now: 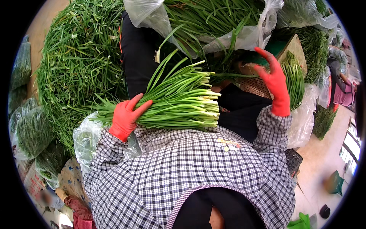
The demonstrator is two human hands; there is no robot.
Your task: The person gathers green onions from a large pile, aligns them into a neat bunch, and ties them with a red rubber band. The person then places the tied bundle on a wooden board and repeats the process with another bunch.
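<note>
My left hand, in a red glove, is closed around the leafy end of a thick bunch of green garlic chives. The bunch lies across my lap, its pale cut ends pointing right and roughly level. My right hand, gloved in red too, is raised to the right of the bunch with thumb and forefinger apart. A single chive stalk runs close below its fingertips; it does not look gripped. Beside that hand, a smaller bunch of chives rests against a wooden board.
A large heap of loose chives rises at the left. Ahead, an open clear plastic bag holds more chives. Filled plastic bags stand at the far left. A black crate sits by my right elbow. Other people are partly visible at both edges.
</note>
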